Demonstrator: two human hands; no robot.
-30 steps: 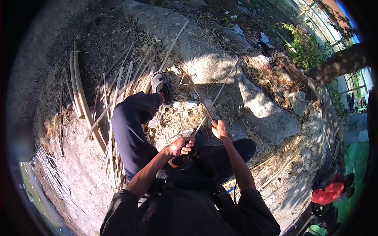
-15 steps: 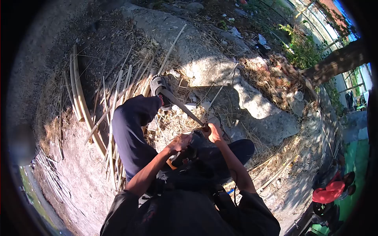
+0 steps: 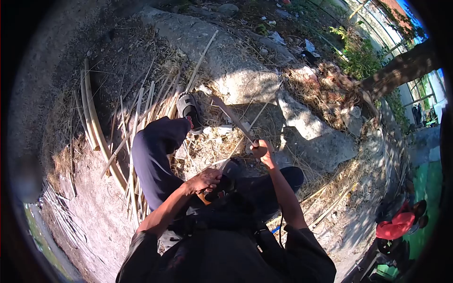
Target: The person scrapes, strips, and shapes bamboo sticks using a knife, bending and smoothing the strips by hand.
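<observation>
My right hand (image 3: 262, 152) is closed round the handle of a long blade (image 3: 231, 116), which points up and left over the dry grass. Lower and to the left, my left hand (image 3: 206, 180) grips the near end of a thin pale strip (image 3: 233, 150). The strip slants up and right from that hand and passes by the blade near my right hand. My fingers partly hide the strip's end. One dark shoe (image 3: 190, 111) rests beyond my bent knee, near the blade's tip.
Pale strips (image 3: 136, 113) lie left of my leg beside thick curved poles (image 3: 92, 113). A large rock (image 3: 311, 137) stands ahead to the right. A tree trunk (image 3: 401, 73) slants at the upper right, and a person in red (image 3: 395, 228) is at the lower right.
The blade first swung down across toward the left, then moved back up slightly with my right hand. My left hand has shifted left and down, still gripping the strip.
</observation>
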